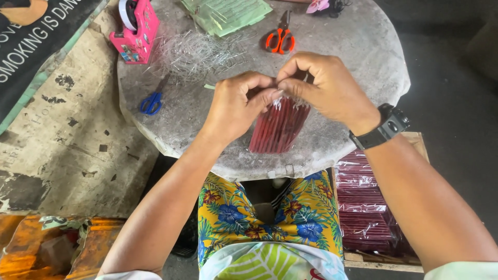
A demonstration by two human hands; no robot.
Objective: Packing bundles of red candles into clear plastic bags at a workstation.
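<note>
While both hands are working at its top end, the bundle of red sticks [278, 128] is standing nearly upright on the round grey table [363, 46], close to the table's near edge. The left hand [236, 106] is pinching something thin at the bundle's top, its grip closed there, and the right hand [324, 85], wearing a dark wristwatch [383, 128], is pinching beside it, fingertips almost touching the left ones. Whether a tie or wire is between the fingers is too small to tell.

Behind the bundle, farther across the table, a tangle of thin wire pieces [194, 52] is lying, with orange-handled scissors [280, 40] behind the bundle and blue-handled scissors [151, 102] to its left. A pink tape dispenser [137, 31] is sitting beyond the wire. Wrapped packs of dark red sticks [363, 207] are lying below the table, to the bundle's right.

As a judgement: with only the top being held, the bundle's foot could be sliding off the near edge, or loose sticks could be fanning out if the pinch slackens.
</note>
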